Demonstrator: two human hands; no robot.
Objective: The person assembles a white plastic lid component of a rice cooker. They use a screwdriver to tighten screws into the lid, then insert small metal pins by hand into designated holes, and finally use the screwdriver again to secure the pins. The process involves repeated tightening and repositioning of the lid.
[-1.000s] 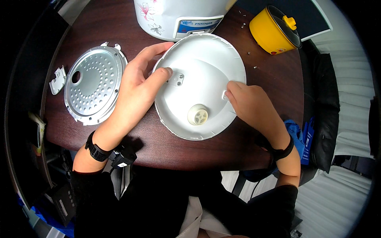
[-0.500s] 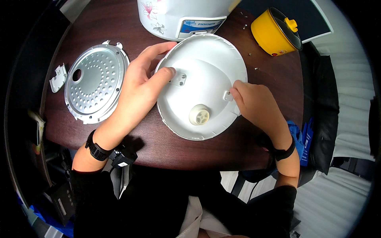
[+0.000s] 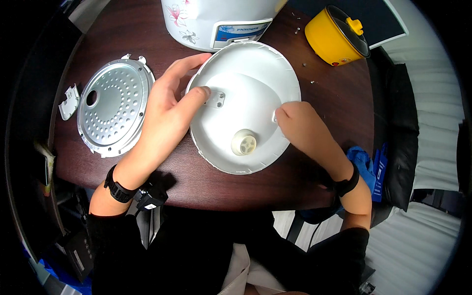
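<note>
A round white plastic lid shell [image 3: 236, 113], hollow side up, lies in front of me on the table. My left hand [image 3: 172, 101] grips its left rim, thumb inside near a small plate with screws [image 3: 216, 100] and fingers around the outer edge. My right hand [image 3: 302, 123] reaches over the right rim. Its thumb and fingertips are pinched together at a small white tab [image 3: 275, 116] inside the shell, mostly covering it; whatever they hold is hidden. A cream-coloured round vent piece [image 3: 244, 142] stands in the shell's lower part.
A dimpled metal inner lid [image 3: 115, 105] lies to the left, beside a small white plastic piece [image 3: 69, 102]. Behind the shell stands a white rice cooker body [image 3: 196, 24] with flower prints. A yellow pot [image 3: 329, 39] is at the far right, with several loose screws [image 3: 304, 65] near it.
My right fingertips have moved over the small tab, which was more exposed before. The whole view has shifted slightly. My left hand keeps its grip on the rim.
</note>
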